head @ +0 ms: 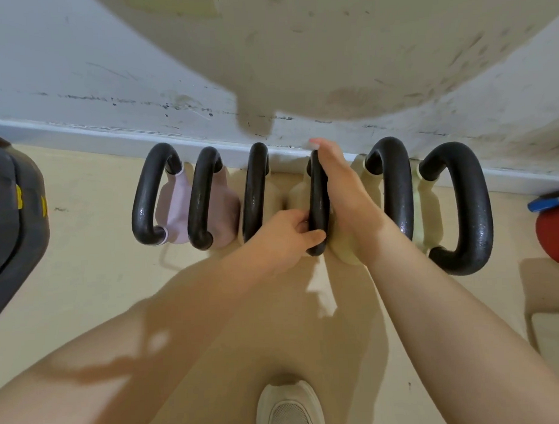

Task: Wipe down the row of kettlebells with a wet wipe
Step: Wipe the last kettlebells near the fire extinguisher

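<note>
Fourth kettlebell in the row of six along the baseboard is sitting near centre, left hand gripping its black handle's six-o'clock end with curled fingers, right hand lying along its three-o'clock side, grasp indeterminable.

Both hands meet on a black looped metal handle above a pale cream kettlebell body. Left of that grip, two black handles top dusty pink kettlebell bodies; right of it, further black handles top pale yellow-green bodies. Floor is beige, wall white with dark scuffs. Far right lies a red ball; nearest the camera, a white mesh-patterned shoe.
</note>
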`<control>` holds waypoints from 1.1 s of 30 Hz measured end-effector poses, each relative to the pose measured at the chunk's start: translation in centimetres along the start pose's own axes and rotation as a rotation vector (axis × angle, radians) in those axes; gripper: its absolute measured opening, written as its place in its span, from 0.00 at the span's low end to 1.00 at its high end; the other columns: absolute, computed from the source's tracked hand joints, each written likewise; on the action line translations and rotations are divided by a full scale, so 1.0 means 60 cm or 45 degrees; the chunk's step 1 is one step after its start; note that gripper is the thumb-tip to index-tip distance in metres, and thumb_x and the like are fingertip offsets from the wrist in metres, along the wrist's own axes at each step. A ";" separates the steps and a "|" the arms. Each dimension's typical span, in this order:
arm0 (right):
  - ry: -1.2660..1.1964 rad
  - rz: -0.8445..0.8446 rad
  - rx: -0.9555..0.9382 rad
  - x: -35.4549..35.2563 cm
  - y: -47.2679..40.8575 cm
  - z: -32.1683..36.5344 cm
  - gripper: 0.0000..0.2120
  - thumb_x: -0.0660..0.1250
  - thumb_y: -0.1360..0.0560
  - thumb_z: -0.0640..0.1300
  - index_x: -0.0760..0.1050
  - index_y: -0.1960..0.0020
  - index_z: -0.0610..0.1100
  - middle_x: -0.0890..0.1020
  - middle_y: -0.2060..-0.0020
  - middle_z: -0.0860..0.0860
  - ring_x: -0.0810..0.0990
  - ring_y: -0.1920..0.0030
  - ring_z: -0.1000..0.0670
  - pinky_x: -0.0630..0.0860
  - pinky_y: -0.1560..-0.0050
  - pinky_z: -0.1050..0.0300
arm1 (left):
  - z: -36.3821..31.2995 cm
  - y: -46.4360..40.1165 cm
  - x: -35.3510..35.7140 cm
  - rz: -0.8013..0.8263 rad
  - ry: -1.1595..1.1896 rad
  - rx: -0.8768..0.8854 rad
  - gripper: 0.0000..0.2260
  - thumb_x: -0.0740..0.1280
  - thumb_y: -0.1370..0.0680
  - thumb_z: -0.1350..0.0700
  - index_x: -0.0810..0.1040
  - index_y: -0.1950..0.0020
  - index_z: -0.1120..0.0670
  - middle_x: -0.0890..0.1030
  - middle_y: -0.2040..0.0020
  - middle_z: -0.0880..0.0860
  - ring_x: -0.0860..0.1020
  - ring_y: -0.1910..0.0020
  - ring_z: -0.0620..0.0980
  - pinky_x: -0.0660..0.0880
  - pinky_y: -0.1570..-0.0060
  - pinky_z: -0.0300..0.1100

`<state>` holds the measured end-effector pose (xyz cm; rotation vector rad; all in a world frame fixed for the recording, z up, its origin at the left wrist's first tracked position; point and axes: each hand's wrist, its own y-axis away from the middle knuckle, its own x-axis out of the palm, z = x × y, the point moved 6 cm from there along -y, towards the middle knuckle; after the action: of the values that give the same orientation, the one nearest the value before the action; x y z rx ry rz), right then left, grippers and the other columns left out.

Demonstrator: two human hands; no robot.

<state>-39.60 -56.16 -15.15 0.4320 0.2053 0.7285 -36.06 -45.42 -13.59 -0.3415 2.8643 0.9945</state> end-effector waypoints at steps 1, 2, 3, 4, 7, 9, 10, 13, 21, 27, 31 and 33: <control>-0.011 0.030 -0.061 0.002 0.005 0.002 0.12 0.55 0.24 0.61 0.74 0.47 0.60 0.75 0.48 0.53 0.74 0.46 0.51 0.72 0.44 0.53 | 0.002 0.000 0.000 0.006 0.013 0.008 0.14 0.63 0.22 0.59 0.73 0.37 0.60 0.80 0.40 0.58 0.78 0.42 0.53 0.73 0.51 0.36; 0.006 0.038 -0.096 0.002 0.002 0.006 0.11 0.56 0.24 0.59 0.75 0.51 0.59 0.76 0.51 0.53 0.75 0.50 0.51 0.73 0.47 0.53 | 0.001 0.001 0.001 0.006 0.029 0.010 0.14 0.63 0.22 0.59 0.73 0.37 0.59 0.80 0.41 0.57 0.78 0.44 0.51 0.72 0.54 0.32; 0.044 0.009 -0.099 -0.002 -0.008 0.012 0.10 0.57 0.25 0.57 0.75 0.57 0.57 0.74 0.57 0.52 0.74 0.56 0.51 0.72 0.52 0.51 | 0.000 -0.002 0.002 0.001 0.054 0.009 0.14 0.62 0.22 0.59 0.73 0.37 0.59 0.80 0.41 0.56 0.78 0.47 0.48 0.72 0.58 0.30; 0.142 -0.031 -0.079 -0.008 -0.021 0.019 0.10 0.58 0.26 0.55 0.74 0.62 0.56 0.72 0.61 0.51 0.72 0.60 0.50 0.71 0.55 0.49 | -0.001 -0.003 0.003 -0.008 0.103 -0.003 0.13 0.62 0.22 0.60 0.73 0.38 0.59 0.81 0.43 0.56 0.78 0.50 0.47 0.73 0.61 0.28; 0.675 0.050 -0.109 -0.008 -0.053 0.051 0.13 0.55 0.26 0.50 0.73 0.64 0.49 0.74 0.61 0.48 0.72 0.59 0.47 0.73 0.52 0.46 | -0.002 -0.003 0.009 -0.067 0.257 -0.050 0.13 0.63 0.22 0.61 0.74 0.38 0.58 0.80 0.49 0.54 0.78 0.55 0.45 0.76 0.63 0.30; 1.151 0.185 -0.217 0.002 -0.058 0.066 0.20 0.52 0.21 0.50 0.75 0.62 0.40 0.74 0.64 0.47 0.73 0.62 0.48 0.72 0.51 0.50 | -0.001 -0.001 0.012 -0.093 0.244 -0.046 0.11 0.63 0.22 0.60 0.75 0.41 0.56 0.80 0.50 0.53 0.78 0.52 0.48 0.77 0.52 0.39; 1.392 0.241 -0.304 0.010 -0.055 0.073 0.25 0.51 0.20 0.53 0.76 0.61 0.36 0.74 0.66 0.46 0.72 0.64 0.48 0.72 0.50 0.51 | -0.002 0.001 0.012 -0.103 0.213 -0.044 0.09 0.62 0.22 0.60 0.75 0.42 0.55 0.80 0.49 0.54 0.79 0.50 0.50 0.77 0.47 0.43; 2.082 0.397 -0.535 0.024 -0.045 0.066 0.29 0.46 0.20 0.57 0.80 0.58 0.42 0.79 0.65 0.50 0.73 0.55 0.51 0.52 0.27 0.46 | -0.004 -0.001 0.008 -0.135 0.153 -0.027 0.10 0.62 0.22 0.58 0.75 0.42 0.56 0.81 0.47 0.56 0.79 0.47 0.53 0.75 0.42 0.48; 2.585 0.634 -0.683 0.048 0.009 0.033 0.25 0.43 0.19 0.52 0.77 0.58 0.48 0.81 0.58 0.53 0.74 0.43 0.49 0.45 0.25 0.47 | 0.004 0.019 0.012 -0.080 0.457 -0.040 0.08 0.62 0.27 0.61 0.74 0.50 0.51 0.76 0.56 0.51 0.74 0.56 0.46 0.73 0.46 0.46; 2.798 0.612 -0.677 0.061 0.067 0.005 0.17 0.52 0.22 0.51 0.76 0.58 0.47 0.80 0.57 0.52 0.73 0.46 0.46 0.60 0.32 0.50 | -0.024 0.060 -0.034 -0.324 0.602 0.054 0.15 0.63 0.25 0.56 0.70 0.72 0.50 0.69 0.77 0.45 0.67 0.71 0.47 0.66 0.68 0.41; 3.060 0.386 -1.013 0.060 0.116 -0.041 0.18 0.65 0.29 0.55 0.81 0.47 0.44 0.84 0.51 0.48 0.78 0.42 0.43 0.69 0.34 0.49 | -0.035 0.072 -0.047 -0.405 0.560 0.067 0.12 0.60 0.22 0.50 0.75 0.63 0.52 0.77 0.67 0.51 0.75 0.60 0.50 0.71 0.55 0.42; 3.162 0.191 -1.103 0.051 0.132 -0.045 0.25 0.62 0.27 0.53 0.72 0.34 0.41 0.78 0.38 0.46 0.72 0.35 0.43 0.62 0.28 0.46 | -0.033 0.068 -0.049 -0.372 0.528 0.056 0.13 0.59 0.21 0.49 0.70 0.65 0.50 0.69 0.69 0.46 0.69 0.66 0.44 0.66 0.59 0.38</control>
<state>-43.01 -48.00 -14.10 -1.5587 2.0540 1.0180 -34.23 -42.99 -9.13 -1.0393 3.0474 0.8900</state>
